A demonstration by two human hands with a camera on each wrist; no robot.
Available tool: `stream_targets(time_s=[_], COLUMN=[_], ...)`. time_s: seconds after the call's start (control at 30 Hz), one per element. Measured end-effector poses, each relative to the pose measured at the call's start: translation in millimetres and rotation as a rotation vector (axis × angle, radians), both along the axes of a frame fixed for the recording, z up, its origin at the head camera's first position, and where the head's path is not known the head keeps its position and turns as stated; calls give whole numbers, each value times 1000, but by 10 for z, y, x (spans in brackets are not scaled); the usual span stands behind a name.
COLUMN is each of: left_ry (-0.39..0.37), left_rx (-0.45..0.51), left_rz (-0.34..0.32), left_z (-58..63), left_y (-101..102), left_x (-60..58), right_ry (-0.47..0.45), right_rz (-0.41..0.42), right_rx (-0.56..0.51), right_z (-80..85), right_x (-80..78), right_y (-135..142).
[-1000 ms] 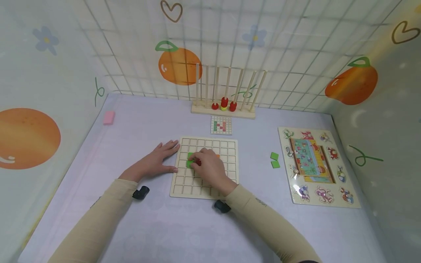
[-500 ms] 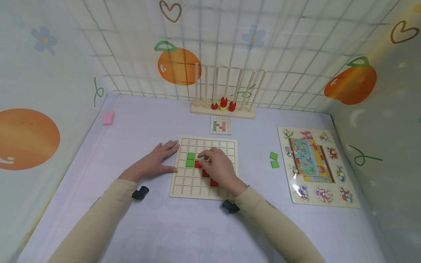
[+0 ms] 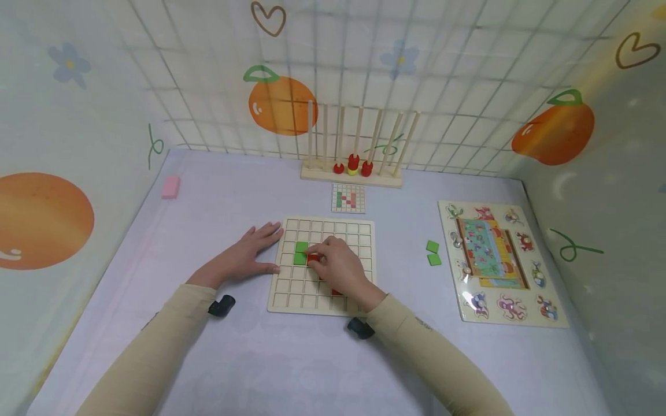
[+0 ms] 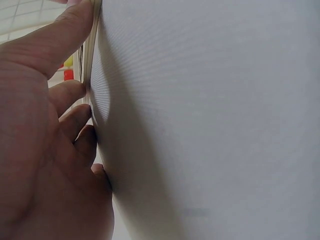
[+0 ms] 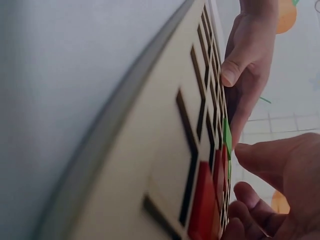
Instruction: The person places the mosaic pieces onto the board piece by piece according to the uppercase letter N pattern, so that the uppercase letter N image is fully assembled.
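Observation:
A wooden grid board lies flat on the table. Spread along its left edge is my left hand, thumb and fingertips touching the rim. My right hand is over the middle of the board, its thumb and index finger around a small red square tile set in the grid. Just left of that tile, two green tiles sit one above the other. Another red tile shows partly from under the right hand. In the right wrist view, red tiles and a green tile stand in the slots.
A pattern card lies behind the board, before a peg stand with red and yellow beads. Two loose green tiles lie to the right, near a picture puzzle board. A pink block is at the far left.
My right hand lifted off the red tile and drew back to the right, uncovering several red tiles, then came back left and down onto the same tile. The left hand stays put.

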State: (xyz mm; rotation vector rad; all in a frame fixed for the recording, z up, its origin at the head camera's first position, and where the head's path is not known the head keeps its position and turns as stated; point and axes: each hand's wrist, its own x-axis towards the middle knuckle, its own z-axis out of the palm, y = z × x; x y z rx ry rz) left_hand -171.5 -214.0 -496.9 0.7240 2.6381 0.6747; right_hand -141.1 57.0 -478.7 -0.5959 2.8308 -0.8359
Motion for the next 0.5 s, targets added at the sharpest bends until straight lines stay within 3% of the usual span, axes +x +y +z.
stream_targets(time_s=[0.23, 0.5], left_ry=[-1, -2], left_rx=[11, 14], left_rz=[2, 2], left_z=[-1, 3], left_y=[-7, -7], left_x=[8, 15], right_ry=[14, 42], right_rz=[28, 32], right_rx=[62, 52], right_z=[-18, 0], right_x=[-11, 1], right_y=[-32, -51])
